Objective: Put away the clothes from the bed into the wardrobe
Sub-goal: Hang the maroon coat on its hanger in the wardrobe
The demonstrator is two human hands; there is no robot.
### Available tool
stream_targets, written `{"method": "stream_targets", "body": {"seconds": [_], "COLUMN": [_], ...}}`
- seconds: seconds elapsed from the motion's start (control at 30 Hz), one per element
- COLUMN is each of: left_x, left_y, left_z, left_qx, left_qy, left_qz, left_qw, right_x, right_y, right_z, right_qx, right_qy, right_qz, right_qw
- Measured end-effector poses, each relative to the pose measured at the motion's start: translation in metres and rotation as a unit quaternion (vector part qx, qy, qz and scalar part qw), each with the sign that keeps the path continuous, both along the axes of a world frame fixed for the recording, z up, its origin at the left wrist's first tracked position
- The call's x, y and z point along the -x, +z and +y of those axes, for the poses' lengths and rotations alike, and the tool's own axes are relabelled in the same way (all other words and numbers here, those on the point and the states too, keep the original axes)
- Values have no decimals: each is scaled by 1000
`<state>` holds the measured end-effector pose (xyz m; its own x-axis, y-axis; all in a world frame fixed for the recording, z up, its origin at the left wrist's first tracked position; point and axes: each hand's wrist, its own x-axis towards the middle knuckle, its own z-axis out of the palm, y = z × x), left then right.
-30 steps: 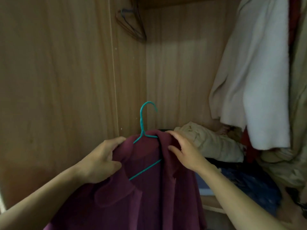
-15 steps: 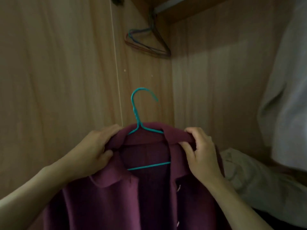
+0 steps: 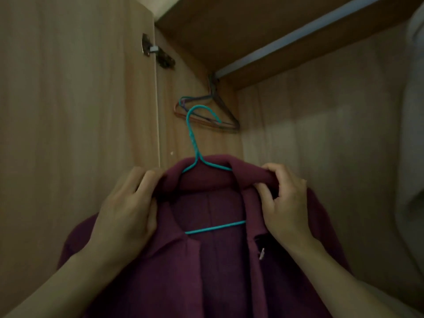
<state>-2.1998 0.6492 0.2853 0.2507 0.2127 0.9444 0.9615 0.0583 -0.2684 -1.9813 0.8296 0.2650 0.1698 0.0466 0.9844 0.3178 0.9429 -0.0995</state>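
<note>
Left hand (image 3: 125, 210) and right hand (image 3: 283, 203) each grip the coat (image 3: 220, 271) shoulders. Lift level, tip hanger (image 3: 195, 143) hook over rail (image 3: 298, 39) above, right of spare hangers (image 3: 206, 113).

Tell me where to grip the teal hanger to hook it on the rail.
Probably the teal hanger at its bare twisted neck, just above the maroon coat collar, coming from the front. Its hook opens rightward, and the rail lies above.

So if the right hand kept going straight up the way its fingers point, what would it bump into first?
Probably nothing soon. The right hand, gripping the maroon coat by its collar, points up along the bare wooden back panel. The first thing in that line looks like the hanging rail, though depth is hard to judge.
</note>
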Motion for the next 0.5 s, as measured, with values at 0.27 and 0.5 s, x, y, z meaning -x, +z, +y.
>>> {"method": "stream_targets", "body": {"seconds": [0.27,0.5], "left_x": [6,11], "left_y": [53,105], "left_z": [44,85], "left_qx": [-61,-93], "left_qy": [21,98], "left_qz": [62,100], "left_qw": [996,986], "right_x": [26,45], "right_y": [55,108], "right_z": [56,111], "right_qx": [-29,-42], "right_qy": [-24,-26], "right_qz": [51,66], "right_qw": [998,997]}}
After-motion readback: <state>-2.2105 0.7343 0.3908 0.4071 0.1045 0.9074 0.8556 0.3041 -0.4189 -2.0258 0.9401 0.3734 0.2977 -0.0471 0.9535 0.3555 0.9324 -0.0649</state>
